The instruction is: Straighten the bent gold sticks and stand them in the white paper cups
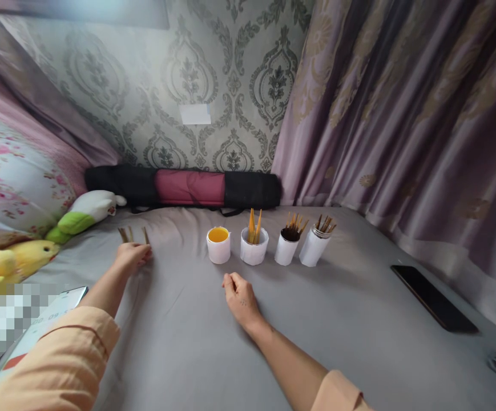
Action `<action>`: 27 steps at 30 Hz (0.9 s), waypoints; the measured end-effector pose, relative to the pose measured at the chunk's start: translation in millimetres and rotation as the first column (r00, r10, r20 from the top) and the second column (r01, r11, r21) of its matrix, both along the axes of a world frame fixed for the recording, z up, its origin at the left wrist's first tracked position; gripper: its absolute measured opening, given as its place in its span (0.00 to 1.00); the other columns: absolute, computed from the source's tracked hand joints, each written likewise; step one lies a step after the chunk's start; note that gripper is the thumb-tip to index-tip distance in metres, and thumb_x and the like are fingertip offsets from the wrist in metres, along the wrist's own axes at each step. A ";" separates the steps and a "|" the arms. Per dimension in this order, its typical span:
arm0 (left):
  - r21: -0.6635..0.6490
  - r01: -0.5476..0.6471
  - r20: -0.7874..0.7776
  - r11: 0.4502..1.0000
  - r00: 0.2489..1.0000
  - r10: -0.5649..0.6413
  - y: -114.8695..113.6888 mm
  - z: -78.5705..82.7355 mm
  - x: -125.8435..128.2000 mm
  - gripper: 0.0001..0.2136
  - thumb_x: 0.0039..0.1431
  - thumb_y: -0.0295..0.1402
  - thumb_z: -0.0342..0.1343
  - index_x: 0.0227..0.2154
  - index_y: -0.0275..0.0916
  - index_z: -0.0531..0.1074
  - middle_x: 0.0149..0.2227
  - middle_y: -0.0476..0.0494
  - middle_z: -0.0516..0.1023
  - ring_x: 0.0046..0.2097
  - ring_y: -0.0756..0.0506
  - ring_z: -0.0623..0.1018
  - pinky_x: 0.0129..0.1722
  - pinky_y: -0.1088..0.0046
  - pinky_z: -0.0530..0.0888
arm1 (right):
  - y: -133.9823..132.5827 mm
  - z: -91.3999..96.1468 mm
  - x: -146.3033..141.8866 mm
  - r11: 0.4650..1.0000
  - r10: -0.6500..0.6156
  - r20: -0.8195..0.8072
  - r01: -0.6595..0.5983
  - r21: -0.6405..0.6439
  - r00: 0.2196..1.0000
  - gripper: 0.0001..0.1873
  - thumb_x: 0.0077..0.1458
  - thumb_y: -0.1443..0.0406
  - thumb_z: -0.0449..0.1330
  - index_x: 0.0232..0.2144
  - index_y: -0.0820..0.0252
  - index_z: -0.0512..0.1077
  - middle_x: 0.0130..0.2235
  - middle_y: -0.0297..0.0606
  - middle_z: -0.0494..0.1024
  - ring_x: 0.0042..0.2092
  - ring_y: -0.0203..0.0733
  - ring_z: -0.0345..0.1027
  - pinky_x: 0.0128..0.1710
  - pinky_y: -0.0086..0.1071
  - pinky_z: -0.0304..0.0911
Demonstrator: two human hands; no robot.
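My left hand [133, 255] is down at the grey sheet on the left, its fingers curled over several thin brown sticks [123, 234]. Their ends show beyond the knuckles; which of them the fingers grip is hidden. Closed in a loose fist, my right hand [241, 297] rests in front of the cups, and nothing shows in it. A row of white-wrapped containers stands beyond it: a cup with a yellow inside [218, 253], a cup [254, 255] holding a few yellow-orange sticks, a dark-lined cup [286, 251] with orange-brown sticks, and a tilted jar [314, 250] with darker brown sticks.
A black phone [434, 298] lies at the right. Another phone [37, 334], showing a timer, is beside my left forearm. Plush toys [85, 214] line the left side. A long black and maroon bag [190, 187] lies against the wall; curtains [384, 103] hang at the right.
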State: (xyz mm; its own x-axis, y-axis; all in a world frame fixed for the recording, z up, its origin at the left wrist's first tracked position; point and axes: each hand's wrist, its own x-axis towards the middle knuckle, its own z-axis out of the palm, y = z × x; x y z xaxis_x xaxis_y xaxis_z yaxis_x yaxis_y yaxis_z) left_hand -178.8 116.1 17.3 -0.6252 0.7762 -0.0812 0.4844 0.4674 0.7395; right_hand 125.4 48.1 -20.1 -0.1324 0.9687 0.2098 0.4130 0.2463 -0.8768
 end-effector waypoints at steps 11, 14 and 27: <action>0.116 -0.113 0.538 0.987 0.842 0.033 -11.6 -4.1 26.8 0.01 0.47 0.25 0.53 0.22 0.33 0.67 0.22 0.44 0.72 0.22 0.52 0.72 0.19 0.79 0.70 | -0.3 0.2 -0.5 1.000 -0.004 -0.011 0.004 0.010 1.000 0.18 0.57 0.57 0.44 0.23 0.58 0.67 0.21 0.30 0.67 0.23 0.31 0.54 0.22 0.24 0.49; 0.161 -0.146 0.644 0.976 0.765 0.008 -16.2 -8.0 33.8 0.02 0.49 0.23 0.52 0.23 0.32 0.68 0.24 0.45 0.72 0.22 0.54 0.72 0.20 0.81 0.70 | -0.3 0.6 -0.4 1.000 -0.002 -0.007 0.002 0.005 1.000 0.19 0.57 0.57 0.43 0.23 0.58 0.66 0.21 0.30 0.67 0.23 0.31 0.55 0.22 0.24 0.48; 0.263 -0.207 0.810 0.942 0.578 -0.099 -43.8 -15.0 56.9 0.09 0.47 0.15 0.51 0.27 0.32 0.72 0.25 0.45 0.74 0.24 0.55 0.72 0.23 0.83 0.73 | 0.0 -0.4 0.6 1.000 0.010 -0.020 -0.010 0.013 1.000 0.20 0.57 0.56 0.44 0.24 0.59 0.67 0.21 0.31 0.67 0.23 0.31 0.55 0.22 0.24 0.49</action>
